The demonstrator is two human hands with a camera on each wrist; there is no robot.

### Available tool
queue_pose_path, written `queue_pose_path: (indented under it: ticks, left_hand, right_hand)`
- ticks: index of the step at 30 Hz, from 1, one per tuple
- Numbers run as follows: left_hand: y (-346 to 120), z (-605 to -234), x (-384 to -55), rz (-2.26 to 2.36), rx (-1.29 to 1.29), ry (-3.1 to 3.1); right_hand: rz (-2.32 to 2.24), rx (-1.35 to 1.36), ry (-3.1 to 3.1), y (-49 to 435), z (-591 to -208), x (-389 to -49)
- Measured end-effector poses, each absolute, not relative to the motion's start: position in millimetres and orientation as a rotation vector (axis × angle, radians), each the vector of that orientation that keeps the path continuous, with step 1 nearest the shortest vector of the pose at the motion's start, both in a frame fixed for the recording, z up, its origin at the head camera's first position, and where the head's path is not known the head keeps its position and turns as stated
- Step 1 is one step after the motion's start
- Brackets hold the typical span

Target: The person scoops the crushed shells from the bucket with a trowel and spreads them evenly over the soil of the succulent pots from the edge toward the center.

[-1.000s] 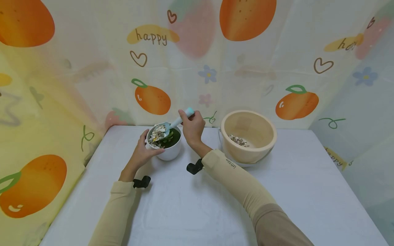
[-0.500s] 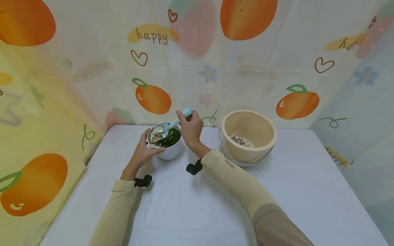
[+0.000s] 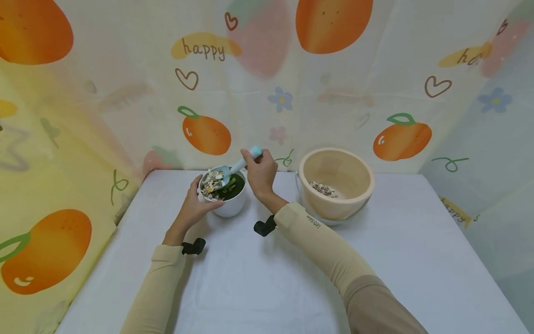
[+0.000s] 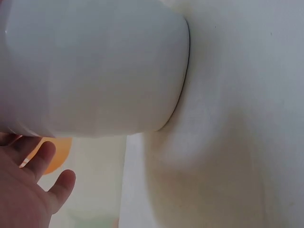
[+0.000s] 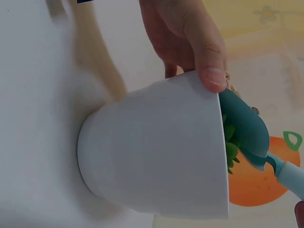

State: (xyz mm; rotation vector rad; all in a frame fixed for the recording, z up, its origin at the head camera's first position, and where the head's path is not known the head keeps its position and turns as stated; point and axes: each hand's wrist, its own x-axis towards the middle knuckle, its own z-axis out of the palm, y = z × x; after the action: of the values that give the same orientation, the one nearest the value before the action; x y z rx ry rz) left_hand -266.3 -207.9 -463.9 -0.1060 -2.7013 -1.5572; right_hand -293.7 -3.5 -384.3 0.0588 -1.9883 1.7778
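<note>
In the head view my left hand (image 3: 193, 206) holds a white flower pot (image 3: 229, 209) at its left rim, thumb over the near edge. Green leaves of a small plant (image 3: 230, 184) stand in dark soil inside. My right hand (image 3: 263, 175) grips the handle of a light blue trowel (image 3: 238, 165), its blade tilted over the pot's mouth. Pale stone or shell chips (image 3: 212, 181) lie on the blade and at the pot's left side. The right wrist view shows the blade's underside (image 5: 247, 124) just above the leaves (image 5: 231, 149).
A larger beige bucket-like pot (image 3: 333, 209) stands to the right, with a small heap of similar chips (image 3: 323, 189) at its bottom. A white cloth covers the table (image 3: 258, 287). Behind it hangs a fruit-printed curtain (image 3: 258, 106).
The right hand and trowel shift slightly left, then back right, over the pot. Chips at the blade look more spread and paler now. The left hand stays on the rim.
</note>
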Motion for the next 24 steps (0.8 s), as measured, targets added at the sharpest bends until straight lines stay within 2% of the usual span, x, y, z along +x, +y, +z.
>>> queue_pose_path:
  ticks: [24]
  left_hand:
    - [-205, -461, -262, -1.530, -0.126, -2.713]
  right_hand:
    - [1.868, 0.075, -1.890, 11, -381, -303]
